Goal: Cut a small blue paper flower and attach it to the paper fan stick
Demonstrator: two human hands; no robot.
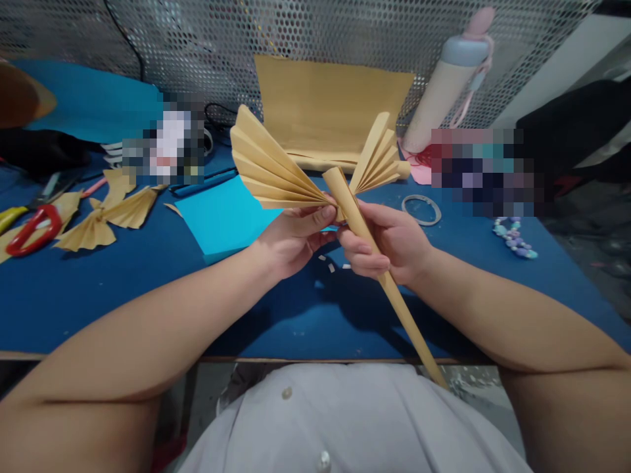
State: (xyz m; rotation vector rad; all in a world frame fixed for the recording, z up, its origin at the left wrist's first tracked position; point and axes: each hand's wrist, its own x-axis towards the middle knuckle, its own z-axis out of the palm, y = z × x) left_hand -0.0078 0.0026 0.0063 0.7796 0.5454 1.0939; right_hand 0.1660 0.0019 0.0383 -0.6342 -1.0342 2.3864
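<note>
My left hand (300, 240) pinches the gathered base of a pleated tan paper fan (276, 161), whose folds spread up and to the left. In my right hand (389, 240) lies a rolled tan paper tube (362, 220), its fingers wrapped round it. The tube slants from the middle of the view down to the right, past the table edge. Another pleated paper section (377, 157) fans out behind the tube's upper end, close to my right thumb. Where the pleats meet the tube is partly hidden by my fingers.
Blue paper (221, 217) lies left of my hands. Further left are folded tan paper pieces (98, 220) and red-handled scissors (34, 230). Tan paper (335, 92) leans on the mesh at the back. A bottle (444, 92), a clear ring (421, 209) and a beaded bracelet (515, 238) are at right.
</note>
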